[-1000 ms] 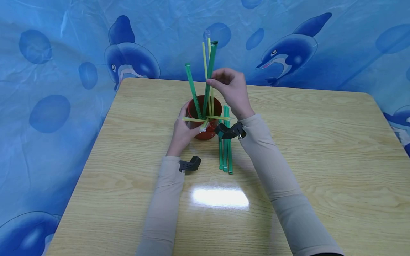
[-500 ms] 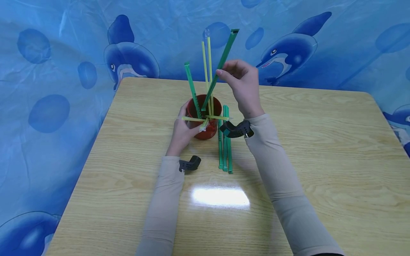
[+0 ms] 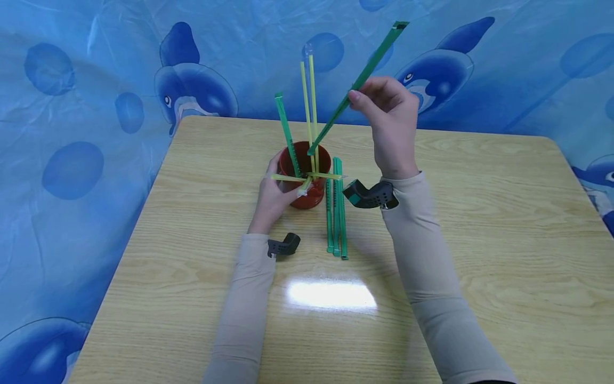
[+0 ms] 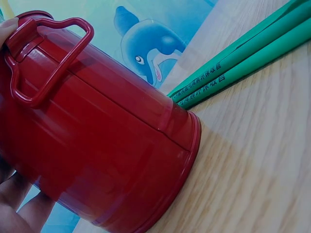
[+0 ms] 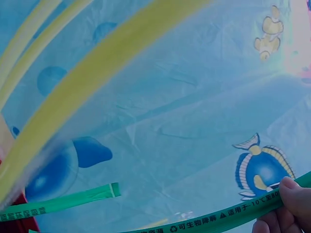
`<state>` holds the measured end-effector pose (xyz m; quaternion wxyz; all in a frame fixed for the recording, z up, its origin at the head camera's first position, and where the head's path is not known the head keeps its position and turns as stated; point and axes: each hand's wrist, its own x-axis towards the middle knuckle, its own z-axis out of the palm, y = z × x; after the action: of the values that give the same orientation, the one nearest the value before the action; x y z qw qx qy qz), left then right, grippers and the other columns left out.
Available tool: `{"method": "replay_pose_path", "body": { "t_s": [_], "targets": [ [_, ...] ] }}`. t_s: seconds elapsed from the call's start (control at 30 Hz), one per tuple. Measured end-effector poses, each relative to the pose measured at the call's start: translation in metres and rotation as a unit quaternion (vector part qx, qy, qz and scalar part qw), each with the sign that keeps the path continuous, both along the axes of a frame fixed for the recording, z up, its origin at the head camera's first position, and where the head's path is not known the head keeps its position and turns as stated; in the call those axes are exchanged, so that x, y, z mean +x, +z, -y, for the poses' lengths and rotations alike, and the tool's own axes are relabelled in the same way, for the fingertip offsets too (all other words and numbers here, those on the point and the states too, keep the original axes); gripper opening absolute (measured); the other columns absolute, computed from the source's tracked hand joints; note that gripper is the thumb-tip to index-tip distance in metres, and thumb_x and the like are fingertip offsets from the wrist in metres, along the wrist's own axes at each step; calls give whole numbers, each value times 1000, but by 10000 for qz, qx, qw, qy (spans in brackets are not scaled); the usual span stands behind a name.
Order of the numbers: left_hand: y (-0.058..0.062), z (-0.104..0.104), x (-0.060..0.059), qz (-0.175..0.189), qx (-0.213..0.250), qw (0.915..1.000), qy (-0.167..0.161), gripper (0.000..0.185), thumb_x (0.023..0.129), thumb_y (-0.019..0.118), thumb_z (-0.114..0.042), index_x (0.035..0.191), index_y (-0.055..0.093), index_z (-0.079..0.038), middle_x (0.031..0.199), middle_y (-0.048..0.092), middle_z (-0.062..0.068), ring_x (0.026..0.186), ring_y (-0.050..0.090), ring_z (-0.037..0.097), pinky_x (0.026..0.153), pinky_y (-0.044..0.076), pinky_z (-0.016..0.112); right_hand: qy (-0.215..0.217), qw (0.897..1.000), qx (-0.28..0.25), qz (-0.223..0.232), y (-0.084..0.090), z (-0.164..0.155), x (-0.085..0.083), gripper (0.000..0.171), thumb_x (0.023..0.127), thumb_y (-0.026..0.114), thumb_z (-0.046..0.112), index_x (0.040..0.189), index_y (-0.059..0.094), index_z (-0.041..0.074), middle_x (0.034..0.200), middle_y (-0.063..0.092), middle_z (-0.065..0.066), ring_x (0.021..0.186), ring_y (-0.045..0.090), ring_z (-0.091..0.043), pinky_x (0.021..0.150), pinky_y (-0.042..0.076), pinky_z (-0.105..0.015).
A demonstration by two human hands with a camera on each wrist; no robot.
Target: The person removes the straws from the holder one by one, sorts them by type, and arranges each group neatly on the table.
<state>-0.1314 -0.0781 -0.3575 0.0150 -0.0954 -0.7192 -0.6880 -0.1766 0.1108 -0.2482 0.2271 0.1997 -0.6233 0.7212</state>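
My left hand (image 3: 272,197) grips the side of a red metal mug (image 3: 309,202), whose wire handle (image 4: 85,41) shows in the left wrist view. Between thumb and fingers my right hand (image 3: 395,120) pinches a green paper-wrapped straw (image 3: 378,56). That straw slants up to the right, its lower end over the mug's mouth; printed text runs along it in the right wrist view. Another green straw (image 3: 288,136) leans inside the mug. Yellow straws (image 3: 313,96) in clear wrap stand up in it, and shorter yellow ends (image 3: 289,179) stick out across the near rim.
Several green wrapped straws (image 3: 337,224) lie side by side on the wooden table (image 3: 479,256), right of the mug. Behind the table hangs a blue sheet (image 3: 268,48) with dolphin pictures. A black camera mount sits on each wrist.
My right hand has moved up and to the right, drawing the green straw upward out of the mug and tilting it further right. My left hand and the mug have stayed in place.
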Motion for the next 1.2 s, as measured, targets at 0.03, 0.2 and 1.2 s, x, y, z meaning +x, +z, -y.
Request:
{"method": "replay_pose_path", "body": {
  "t_s": [0.03,0.2,1.2],
  "targets": [
    [0,0,0,-10,19,10000,-17,82,79,71,-4,146,25,-4,143,39,13,131,37,21,105,37,33,-3,10000,-61,-11,1,-2,1,10,85,63,-7,82,68,2,79,65,-4,74,61,-21,78,53,-35],
    [1,1,0,-13,66,10000,-44,82,79,71,-4,146,25,-3,142,39,14,131,37,21,105,36,33,-13,9994,-320,-132,5,-10,6,11,84,62,-9,82,68,0,79,65,-6,73,61,-24,79,53,-36],
    [0,0,0,-11,15,10000,-19,82,78,72,-3,146,26,-3,142,39,14,131,37,21,103,39,34,-52,9868,-1600,243,6,-50,37,4,82,60,-17,84,62,-14,78,65,-18,70,61,-26,78,54,-35]
  ]
}}
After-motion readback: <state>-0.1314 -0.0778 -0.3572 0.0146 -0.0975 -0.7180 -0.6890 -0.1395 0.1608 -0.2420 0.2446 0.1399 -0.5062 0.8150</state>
